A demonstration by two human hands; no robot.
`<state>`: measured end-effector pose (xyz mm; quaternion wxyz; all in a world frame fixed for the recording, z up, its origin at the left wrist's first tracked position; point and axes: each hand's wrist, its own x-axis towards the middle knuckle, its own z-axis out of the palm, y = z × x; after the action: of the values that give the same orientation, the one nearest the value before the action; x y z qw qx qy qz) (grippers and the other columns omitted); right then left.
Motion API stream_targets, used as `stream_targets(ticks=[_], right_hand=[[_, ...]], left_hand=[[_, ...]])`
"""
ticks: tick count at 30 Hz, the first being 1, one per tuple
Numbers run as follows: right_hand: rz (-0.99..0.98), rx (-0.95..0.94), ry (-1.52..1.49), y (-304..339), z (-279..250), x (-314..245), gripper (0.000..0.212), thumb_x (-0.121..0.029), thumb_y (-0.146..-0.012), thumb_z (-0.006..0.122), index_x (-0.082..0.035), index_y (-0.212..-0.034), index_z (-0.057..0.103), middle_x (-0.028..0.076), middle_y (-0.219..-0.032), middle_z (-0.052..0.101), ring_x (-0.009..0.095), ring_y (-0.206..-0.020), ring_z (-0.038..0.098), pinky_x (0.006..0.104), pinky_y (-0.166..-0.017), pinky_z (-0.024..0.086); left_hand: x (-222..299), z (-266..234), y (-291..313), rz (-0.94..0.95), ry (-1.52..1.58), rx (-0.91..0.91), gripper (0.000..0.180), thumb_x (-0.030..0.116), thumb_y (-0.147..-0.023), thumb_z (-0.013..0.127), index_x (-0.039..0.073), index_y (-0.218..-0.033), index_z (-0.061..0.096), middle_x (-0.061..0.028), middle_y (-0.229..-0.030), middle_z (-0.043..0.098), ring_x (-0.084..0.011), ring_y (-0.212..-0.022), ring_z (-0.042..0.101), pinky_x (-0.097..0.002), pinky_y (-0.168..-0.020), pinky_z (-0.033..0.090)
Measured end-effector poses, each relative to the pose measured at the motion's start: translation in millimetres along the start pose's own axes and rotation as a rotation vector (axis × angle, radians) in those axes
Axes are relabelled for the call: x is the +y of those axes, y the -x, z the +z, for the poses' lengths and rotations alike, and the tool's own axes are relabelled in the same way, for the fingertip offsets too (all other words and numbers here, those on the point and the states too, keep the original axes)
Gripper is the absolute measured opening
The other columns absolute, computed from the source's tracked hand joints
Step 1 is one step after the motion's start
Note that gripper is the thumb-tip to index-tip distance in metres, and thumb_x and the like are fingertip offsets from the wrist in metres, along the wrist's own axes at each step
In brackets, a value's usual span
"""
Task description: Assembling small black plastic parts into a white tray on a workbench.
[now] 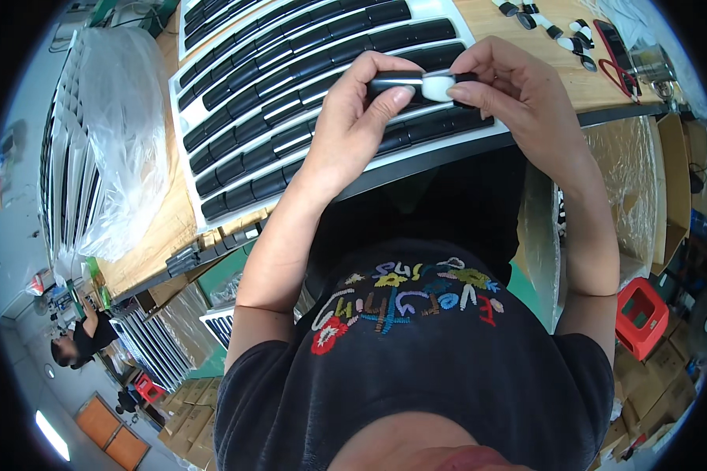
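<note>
The left hand and the right hand hold together one small cylindrical container, which is above the lower right part of a white tray. This container lies nearly horizontal between the two hands. Its left section is glossy black, with a bright stripe of reflected light along it, and its middle section is white, smooth and rounded. Between these two sections there is a narrow pale band. At the right side a short dark part shows beside the fingers, but I cannot tell if it is joined to the white section. The left fingers are grasping the black section, with the thumb on the near side and the index finger curved over the far side. The right fingers are pinching at the right end, and this thumb touches the white section. The tray stands on a wooden desk and carries long rows of black cylinders, which lie end to end and have the same shine. At the far right of the desk are several small black-and-white pieces, near a dark smartphone and a red loop-shaped object. On the left side, clear plastic film hangs beside upright stacked trays.
</note>
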<state>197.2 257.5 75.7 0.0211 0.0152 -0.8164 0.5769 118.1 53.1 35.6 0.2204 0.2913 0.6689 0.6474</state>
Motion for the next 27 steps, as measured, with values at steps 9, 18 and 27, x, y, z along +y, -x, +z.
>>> stream_targets(ticks=[9,18,27], right_hand=[[0.126,0.085,-0.110,-24.6,12.9,-7.5,0.051,-0.047,-0.101,0.035,-0.003,-0.099,0.061,0.004,-0.084,0.063,0.011,-0.075,0.059,0.0249,-0.070,0.046],[0.413,0.045,-0.679,-39.5,49.3,-29.6,0.073,-0.060,-0.101,0.021,0.002,-0.099,0.060,0.016,-0.096,0.068,0.015,-0.083,0.062,0.0268,-0.081,0.048],[0.129,-0.069,-0.550,-21.9,54.2,-19.1,0.071,-0.049,-0.104,0.007,0.001,-0.105,0.057,0.017,-0.096,0.070,0.020,-0.086,0.070,0.0276,-0.078,0.055]], left_hand=[[-0.2,10.0,15.1,-0.149,0.610,-0.132,0.019,0.009,-0.098,0.055,0.002,-0.114,0.047,-0.0040,-0.089,0.055,-0.0076,-0.073,0.048,-0.0197,-0.066,0.042],[4.5,18.5,23.9,-0.199,0.731,-0.183,0.015,0.006,-0.099,0.053,0.002,-0.111,0.045,-0.0090,-0.099,0.054,-0.0100,-0.070,0.046,-0.0214,-0.061,0.037],[33.3,25.6,40.7,-0.386,0.923,-0.124,0.009,0.004,-0.099,0.050,0.003,-0.106,0.044,-0.0076,-0.092,0.052,-0.0085,-0.064,0.040,-0.0197,-0.056,0.031]])
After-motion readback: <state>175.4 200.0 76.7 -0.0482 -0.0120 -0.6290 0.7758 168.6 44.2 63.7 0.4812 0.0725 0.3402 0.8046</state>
